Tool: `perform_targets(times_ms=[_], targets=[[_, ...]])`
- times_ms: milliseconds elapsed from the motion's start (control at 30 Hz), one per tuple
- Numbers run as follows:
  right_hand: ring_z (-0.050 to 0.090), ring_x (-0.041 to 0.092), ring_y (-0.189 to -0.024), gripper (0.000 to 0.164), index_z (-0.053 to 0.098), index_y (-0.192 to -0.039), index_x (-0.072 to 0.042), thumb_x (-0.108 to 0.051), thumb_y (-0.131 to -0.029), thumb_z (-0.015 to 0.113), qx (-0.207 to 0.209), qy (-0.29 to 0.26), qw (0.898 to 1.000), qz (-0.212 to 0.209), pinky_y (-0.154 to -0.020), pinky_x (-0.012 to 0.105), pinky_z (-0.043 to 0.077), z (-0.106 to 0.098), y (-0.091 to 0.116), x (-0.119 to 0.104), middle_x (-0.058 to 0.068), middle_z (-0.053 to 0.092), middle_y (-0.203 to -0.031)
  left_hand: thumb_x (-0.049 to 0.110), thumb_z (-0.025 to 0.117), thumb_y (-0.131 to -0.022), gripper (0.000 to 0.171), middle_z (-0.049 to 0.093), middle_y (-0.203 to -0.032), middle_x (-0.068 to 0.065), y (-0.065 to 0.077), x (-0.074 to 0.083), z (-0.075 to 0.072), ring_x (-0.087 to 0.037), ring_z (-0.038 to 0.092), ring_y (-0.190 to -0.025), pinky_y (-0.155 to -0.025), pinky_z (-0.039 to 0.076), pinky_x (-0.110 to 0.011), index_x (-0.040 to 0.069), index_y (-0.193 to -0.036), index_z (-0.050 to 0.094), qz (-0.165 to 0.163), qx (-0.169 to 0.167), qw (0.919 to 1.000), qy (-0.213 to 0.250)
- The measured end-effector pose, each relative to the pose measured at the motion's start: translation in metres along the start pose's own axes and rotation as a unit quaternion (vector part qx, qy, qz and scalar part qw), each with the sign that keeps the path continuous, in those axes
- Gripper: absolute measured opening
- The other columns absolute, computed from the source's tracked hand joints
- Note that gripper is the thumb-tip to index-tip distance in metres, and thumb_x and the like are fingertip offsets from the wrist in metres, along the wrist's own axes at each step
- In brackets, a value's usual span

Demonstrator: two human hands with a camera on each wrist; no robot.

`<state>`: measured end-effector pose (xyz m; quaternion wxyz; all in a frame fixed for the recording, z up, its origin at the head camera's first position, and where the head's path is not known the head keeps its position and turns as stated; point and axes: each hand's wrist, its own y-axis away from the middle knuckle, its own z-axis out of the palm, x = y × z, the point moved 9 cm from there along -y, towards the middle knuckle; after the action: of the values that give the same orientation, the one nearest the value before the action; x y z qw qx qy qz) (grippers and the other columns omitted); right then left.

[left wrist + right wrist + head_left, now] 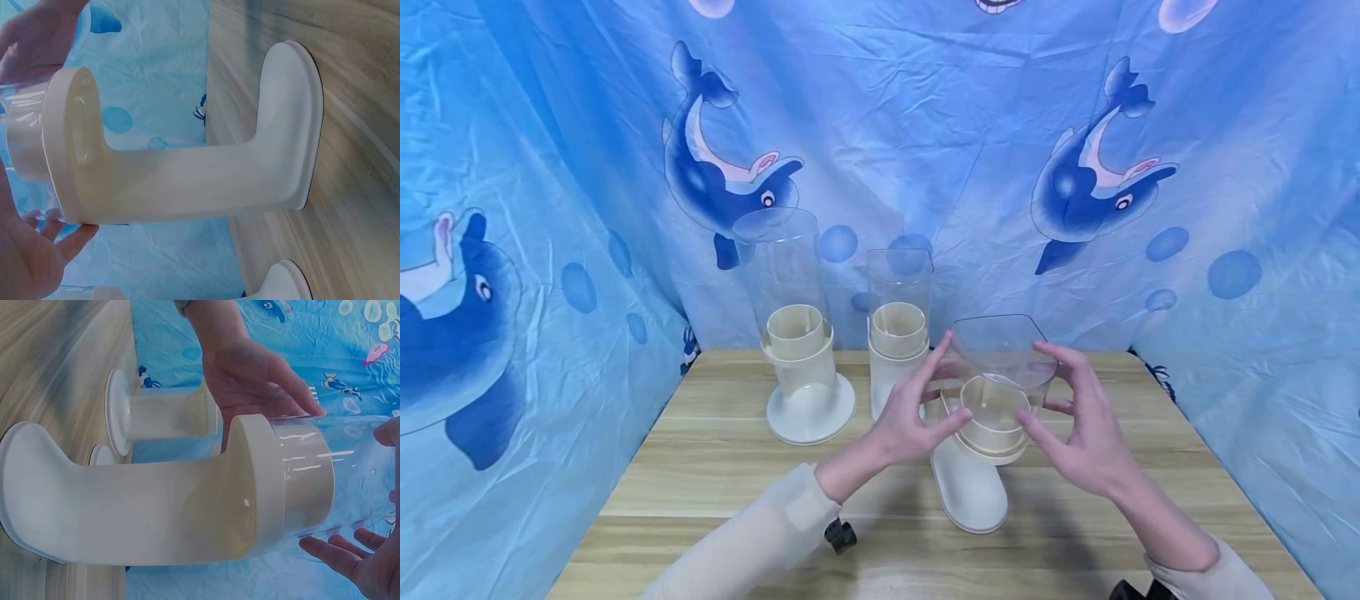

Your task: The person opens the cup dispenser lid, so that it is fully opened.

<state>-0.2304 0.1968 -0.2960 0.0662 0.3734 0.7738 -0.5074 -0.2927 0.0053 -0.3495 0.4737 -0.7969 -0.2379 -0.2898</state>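
Observation:
A white stand (pixel 972 492) with an oval foot is upright on the table, its top ring collar (pixel 996 425) inside a clear rounded-square shade (pixel 996 337). My left hand (pixel 910 421) holds the shade's left side between thumb and fingers, close to the collar. On the opposite side my right hand (pixel 1086 437) holds the shade, fingers near its upper rim and thumb lower down. In the right wrist view the shade (pixel 359 469) surrounds the cream collar (pixel 306 475) above the stand's thick upper rim.
Behind to the left, a similar white stand (pixel 808 408) with a round foot carries a tall clear cylinder (pixel 778 258). Between them stands another white stand (pixel 883 383) with a narrower clear shade (pixel 898 279). A blue dolphin-print curtain (pixel 910 125) surrounds the wooden table (pixel 700 467).

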Motion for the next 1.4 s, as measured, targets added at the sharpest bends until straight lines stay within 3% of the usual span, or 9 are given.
perform_targets(times_ms=[267,433,767,1000,1167,1400], targets=[[0.056,-0.004,-0.13,0.09,0.039,-0.158,-0.002,0.012,-0.078,0.077,-0.003,-0.018,1.0,-0.003,-0.086,0.014,0.06,-0.003,0.0,0.001,0.015,0.048,-0.158,0.022,0.077,-0.093,0.101,0.058,-0.154,-0.016,0.0,-0.005,-0.002,-0.033,0.066,-0.133,-0.103,0.061,-0.037,0.024,-0.172,0.015,-0.018,0.001,0.9998,0.005],[0.056,-0.004,-0.13,0.085,0.041,-0.158,-0.003,0.01,-0.081,0.075,-0.002,-0.01,1.0,0.003,-0.086,0.016,0.061,-0.003,0.001,-0.002,0.012,0.049,-0.158,0.019,0.075,-0.094,0.099,0.056,-0.157,-0.017,0.0,-0.01,-0.003,-0.034,0.065,-0.135,-0.102,0.061,-0.038,0.019,-0.172,0.014,-0.03,-0.007,0.9993,0.023],[0.059,0.0,-0.129,0.074,0.041,-0.157,0.0,0.012,-0.088,0.064,-0.006,-0.051,0.999,0.014,-0.088,0.015,0.06,0.001,0.001,0.01,0.01,0.05,-0.157,0.026,0.076,-0.095,0.093,0.062,-0.152,-0.011,0.005,-0.004,-0.002,-0.029,0.066,-0.134,-0.097,0.062,-0.032,0.028,-0.171,0.022,-0.043,0.002,0.999,-0.012],[0.06,0.001,-0.129,0.072,0.04,-0.158,-0.002,0.01,-0.09,0.061,0.013,-0.033,0.999,0.021,-0.089,0.012,0.058,-0.005,0.003,0.005,0.011,0.052,-0.157,0.023,0.077,-0.095,0.096,0.058,-0.157,-0.01,0.003,-0.01,0.0,-0.027,0.063,-0.139,-0.104,0.06,-0.035,0.03,-0.171,0.019,-0.06,-0.022,0.998,0.008],[0.058,-0.002,-0.129,0.069,0.039,-0.158,-0.002,0.011,-0.094,0.06,0.0,-0.021,1.0,0.012,-0.085,0.014,0.059,-0.001,0.003,-0.002,0.011,0.053,-0.155,0.023,0.077,-0.094,0.092,0.057,-0.158,-0.008,0.005,-0.01,0.002,-0.027,0.063,-0.139,-0.1,0.061,-0.033,0.025,-0.17,0.024,-0.072,-0.029,0.9969,0.015],[0.06,0.001,-0.129,0.07,0.037,-0.159,-0.001,0.012,-0.093,0.057,-0.001,-0.042,0.999,0.011,-0.086,0.017,0.06,0.001,0.001,0.004,0.006,0.054,-0.156,0.028,0.081,-0.092,0.094,0.061,-0.154,-0.011,0.006,-0.003,0.003,-0.027,0.066,-0.135,-0.1,0.061,-0.033,0.021,-0.168,0.027,-0.061,-0.013,0.998,-0.007]])
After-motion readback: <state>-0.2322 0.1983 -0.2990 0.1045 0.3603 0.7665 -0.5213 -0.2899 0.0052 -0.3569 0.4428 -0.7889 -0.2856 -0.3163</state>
